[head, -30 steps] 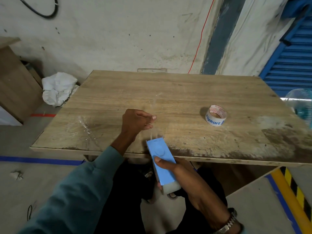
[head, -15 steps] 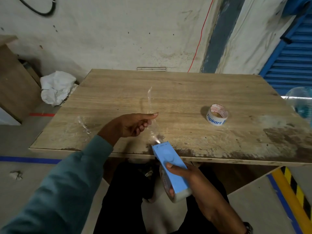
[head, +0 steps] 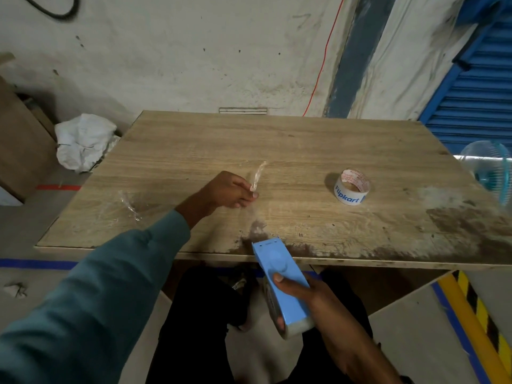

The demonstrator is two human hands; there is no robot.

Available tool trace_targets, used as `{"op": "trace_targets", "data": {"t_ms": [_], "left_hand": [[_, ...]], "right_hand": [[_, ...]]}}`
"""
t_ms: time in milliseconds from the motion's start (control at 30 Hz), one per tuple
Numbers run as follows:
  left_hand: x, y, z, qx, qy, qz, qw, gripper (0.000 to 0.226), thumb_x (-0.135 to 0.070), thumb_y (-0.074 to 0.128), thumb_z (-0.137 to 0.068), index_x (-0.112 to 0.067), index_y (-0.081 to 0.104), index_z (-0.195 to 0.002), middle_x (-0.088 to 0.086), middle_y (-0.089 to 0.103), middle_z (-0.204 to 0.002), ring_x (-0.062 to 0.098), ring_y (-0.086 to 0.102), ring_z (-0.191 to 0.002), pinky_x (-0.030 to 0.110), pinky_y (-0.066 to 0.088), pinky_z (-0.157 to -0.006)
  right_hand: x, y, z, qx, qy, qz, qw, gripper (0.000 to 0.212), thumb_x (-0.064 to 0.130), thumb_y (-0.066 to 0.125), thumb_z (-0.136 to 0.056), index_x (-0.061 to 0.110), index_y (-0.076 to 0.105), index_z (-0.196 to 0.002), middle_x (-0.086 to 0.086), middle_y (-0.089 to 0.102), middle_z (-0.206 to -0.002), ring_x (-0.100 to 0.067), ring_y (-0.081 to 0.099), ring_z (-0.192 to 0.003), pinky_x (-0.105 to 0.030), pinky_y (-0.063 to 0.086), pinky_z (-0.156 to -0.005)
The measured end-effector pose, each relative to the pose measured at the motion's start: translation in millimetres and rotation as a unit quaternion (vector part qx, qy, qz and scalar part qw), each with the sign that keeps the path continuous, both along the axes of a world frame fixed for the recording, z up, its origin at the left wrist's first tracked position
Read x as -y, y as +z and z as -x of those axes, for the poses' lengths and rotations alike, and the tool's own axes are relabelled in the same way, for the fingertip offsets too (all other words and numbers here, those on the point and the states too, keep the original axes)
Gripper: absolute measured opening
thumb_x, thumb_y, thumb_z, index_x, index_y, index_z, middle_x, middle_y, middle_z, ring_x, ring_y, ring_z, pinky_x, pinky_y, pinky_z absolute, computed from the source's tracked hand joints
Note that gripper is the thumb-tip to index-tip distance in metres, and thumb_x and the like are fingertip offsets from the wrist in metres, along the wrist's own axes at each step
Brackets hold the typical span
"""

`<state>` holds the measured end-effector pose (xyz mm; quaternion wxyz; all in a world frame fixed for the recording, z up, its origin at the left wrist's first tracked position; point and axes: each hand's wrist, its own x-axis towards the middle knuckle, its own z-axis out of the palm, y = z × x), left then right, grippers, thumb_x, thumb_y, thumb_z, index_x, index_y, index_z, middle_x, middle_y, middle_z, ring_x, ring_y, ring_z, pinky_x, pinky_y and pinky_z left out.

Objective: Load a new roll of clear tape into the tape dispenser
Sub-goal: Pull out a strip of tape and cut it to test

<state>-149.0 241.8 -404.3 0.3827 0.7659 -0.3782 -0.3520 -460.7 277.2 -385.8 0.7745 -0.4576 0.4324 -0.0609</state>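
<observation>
Presently the right hand [head: 313, 297] is wrapped round the blue tape dispenser [head: 279, 281], thumb laid on its upper face and fingers curled beneath, holding it below and just in front of the near edge of the tabletop [head: 332, 139]. A clear roll [head: 291, 328] sits in the dispenser's rear end, its rim showing under the blue cover. The serrated front end points at the table edge. The left hand [head: 230, 191] is over the tabletop, fingertips closed in a pinch on a crumpled strip of clear tape [head: 257, 176] that stands up from the pinch. No taut film is discernible between that strip and the dispenser mouth; whether they are joined cannot be told.

A printed roll marked Flipkart [head: 351, 190] stands on the tabletop, well apart to the right. A second scrap of clear film [head: 128, 207] lies stuck near the left edge.

Assessment: the roll appears seated, and the step in hand is most likely the disposal of a waste leader piece. Recommended practice:
- Press the scrap flat onto the tabletop beside the other scrap, then peel the fingers off one at a time, since the adhesive will cling to skin.
- Keep the dispenser steady and level in the right hand, so the roll does not slip off its hub.
- Check that a free tape end lies across the cutter before setting the dispenser down; a lost end on clear tape is hard to find.
</observation>
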Motion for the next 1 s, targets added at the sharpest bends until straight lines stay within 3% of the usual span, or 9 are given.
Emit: {"op": "trace_targets", "data": {"t_ms": [67, 133, 267, 400, 467, 667, 833, 933, 1000], "left_hand": [[5, -5, 8, 0.023, -0.019, 0.064, 0.997, 0.01, -0.017, 0.091, -0.082, -0.017, 0.081, -0.081, 0.003, 0.082, -0.076, 0.005, 0.072, -0.061, 0.013, 0.052, -0.051], [11, -11, 14, 0.036, -0.006, 0.108, 0.993, 0.018, -0.017, 0.092, -0.079, -0.029, 0.08, -0.074, -0.01, 0.081, -0.073, -0.001, 0.072, -0.065, 0.014, 0.055, -0.059], [29, -27, 25, 0.117, 0.012, 0.086, 0.989, 0.013, -0.028, 0.096, -0.074, -0.029, 0.084, -0.08, -0.023, 0.073, -0.066, -0.015, 0.067, -0.066, 0.004, 0.045, -0.062], [36, -41, 37, 0.183, 0.01, 0.058, 0.981, 0.024, -0.041, 0.093, -0.074, -0.027, 0.086, -0.092, -0.019, 0.073, -0.081, -0.007, 0.064, -0.075, 0.011, 0.043, -0.066], [36, -47, 39, 0.19, 0.019, 0.081, 0.978, 0.025, -0.04, 0.093, -0.075, -0.024, 0.086, -0.093, -0.014, 0.076, -0.085, -0.001, 0.067, -0.079, 0.007, 0.043, -0.067], [37, -54, 39, 0.198, 0.032, 0.121, 0.972, 0.024, -0.034, 0.095, -0.075, -0.017, 0.086, -0.09, -0.003, 0.083, -0.093, -0.002, 0.064, -0.075, -0.008, 0.037, -0.066], [36, -56, 40, 0.213, 0.035, 0.146, 0.966, 0.022, -0.039, 0.094, -0.074, -0.021, 0.086, -0.086, -0.007, 0.083, -0.086, -0.003, 0.07, -0.074, -0.005, 0.039, -0.066], [37, -58, 39, 0.215, 0.031, 0.148, 0.965, 0.021, -0.043, 0.093, -0.074, -0.025, 0.086, -0.083, -0.012, 0.081, -0.082, -0.018, 0.059, -0.065, -0.005, 0.038, -0.064], [36, -60, 38, 0.22, 0.029, 0.147, 0.964, 0.022, -0.046, 0.092, -0.074, -0.028, 0.086, -0.084, -0.017, 0.079, -0.08, -0.021, 0.056, -0.065, -0.004, 0.035, -0.064]], "right_hand": [[-2, -2, -1, -0.013, -0.005, -0.003, 1.0, 0.034, 0.033, 0.086, -0.083, 0.009, 0.08, -0.106, -0.007, 0.078, -0.07, -0.018, 0.073, -0.053, -0.024, 0.056, -0.05], [-5, -5, -3, -0.019, -0.014, -0.002, 1.0, 0.03, 0.031, 0.082, -0.091, 0.009, 0.078, -0.111, -0.006, 0.079, -0.072, -0.018, 0.074, -0.055, -0.026, 0.057, -0.052], [-11, -16, -6, -0.039, -0.031, 0.023, 0.999, 0.032, 0.032, 0.08, -0.093, 0.012, 0.075, -0.117, -0.01, 0.08, -0.085, -0.02, 0.076, -0.064, -0.029, 0.061, -0.057], [-21, -31, -6, -0.065, -0.044, 0.051, 0.996, 0.03, 0.04, 0.082, -0.09, 0.025, 0.075, -0.115, -0.008, 0.082, -0.104, -0.03, 0.079, -0.091, -0.053, 0.064, -0.095], [-24, -34, -6, -0.072, -0.05, 0.059, 0.994, 0.035, 0.046, 0.083, -0.088, 0.028, 0.074, -0.116, -0.006, 0.08, -0.108, -0.033, 0.079, -0.099, -0.057, 0.061, -0.1], [-26, -37, 0, -0.065, -0.073, 0.081, 0.992, 0.063, 0.066, 0.087, -0.065, 0.029, 0.078, -0.115, -0.002, 0.083, -0.102, -0.029, 0.081, -0.094, -0.055, 0.063, -0.097], [-31, -44, -1, -0.088, -0.082, 0.055, 0.991, 0.062, 0.069, 0.083, -0.071, 0.027, 0.077, -0.117, -0.003, 0.083, -0.106, -0.027, 0.08, -0.094, -0.051, 0.063, -0.097], [-42, -57, 4, -0.097, -0.081, 0.056, 0.99, 0.076, 0.08, 0.084, -0.052, 0.035, 0.076, -0.113, 0.011, 0.086, -0.098, -0.014, 0.083, -0.087, -0.039, 0.067, -0.083], [-40, -62, 9, -0.09, -0.085, 0.045, 0.991, 0.077, 0.075, 0.091, -0.054, 0.032, 0.078, -0.117, 0.006, 0.087, -0.099, -0.018, 0.084, -0.084, -0.038, 0.067, -0.075]]}}
